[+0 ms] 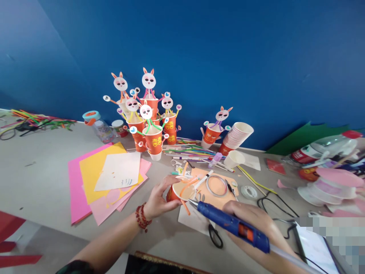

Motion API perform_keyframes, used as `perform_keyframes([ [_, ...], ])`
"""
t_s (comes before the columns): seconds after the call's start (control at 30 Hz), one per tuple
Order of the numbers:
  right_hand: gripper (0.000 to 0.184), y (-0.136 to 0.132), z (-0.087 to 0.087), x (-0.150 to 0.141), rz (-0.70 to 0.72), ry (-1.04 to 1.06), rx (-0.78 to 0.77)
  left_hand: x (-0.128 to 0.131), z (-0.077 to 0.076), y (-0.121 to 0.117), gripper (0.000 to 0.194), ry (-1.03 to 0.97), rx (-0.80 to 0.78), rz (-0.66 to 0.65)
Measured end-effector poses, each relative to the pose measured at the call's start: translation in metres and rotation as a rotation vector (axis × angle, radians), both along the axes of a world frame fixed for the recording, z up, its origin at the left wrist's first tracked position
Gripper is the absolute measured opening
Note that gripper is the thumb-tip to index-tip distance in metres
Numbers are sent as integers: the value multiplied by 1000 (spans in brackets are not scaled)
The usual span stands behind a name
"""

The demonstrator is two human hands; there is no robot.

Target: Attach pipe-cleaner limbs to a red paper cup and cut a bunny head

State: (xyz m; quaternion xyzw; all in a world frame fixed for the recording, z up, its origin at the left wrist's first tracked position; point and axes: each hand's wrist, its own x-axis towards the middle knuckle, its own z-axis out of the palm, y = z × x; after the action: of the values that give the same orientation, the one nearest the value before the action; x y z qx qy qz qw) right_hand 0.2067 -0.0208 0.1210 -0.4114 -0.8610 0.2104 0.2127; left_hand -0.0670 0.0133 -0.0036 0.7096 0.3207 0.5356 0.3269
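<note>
My left hand [158, 201], with a red bead bracelet on the wrist, is closed around a red paper cup [177, 193] tipped on its side, its mouth toward the right. Orange straws [188, 183] stick out of the cup. My right hand [251, 219] grips a blue glue gun [232, 225]. The gun's metal tip sits at the cup's rim. Both hands hover low over the grey table [40, 171], above an orange paper sheet [216, 190] and a white sheet.
Finished rabbit cup figures [148, 125] stand grouped at the back by the blue wall. One more rabbit cup [214, 129] stands beside a stack of cups [236, 137]. Pink and yellow papers [99, 179] lie left. Straws, tape rolls [248, 191], scissors [215, 236] and cables lie around.
</note>
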Motion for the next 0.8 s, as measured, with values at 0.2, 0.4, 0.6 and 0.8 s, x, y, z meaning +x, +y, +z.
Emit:
perform_keyframes([
  [0.2,13,-4,-3,2,-54,81,-156,0,-4,-2,55,-87,-93,-35],
  [0.4,10,-8,-13,4,-56,134,-192,0,-5,-3,54,-150,-149,-64],
  [0.6,9,-10,-19,3,-58,168,-191,3,-6,-5,55,-157,-172,-73],
  [0.8,13,-13,-31,-8,-131,366,-175,3,-9,-6,55,-188,-178,-92],
])
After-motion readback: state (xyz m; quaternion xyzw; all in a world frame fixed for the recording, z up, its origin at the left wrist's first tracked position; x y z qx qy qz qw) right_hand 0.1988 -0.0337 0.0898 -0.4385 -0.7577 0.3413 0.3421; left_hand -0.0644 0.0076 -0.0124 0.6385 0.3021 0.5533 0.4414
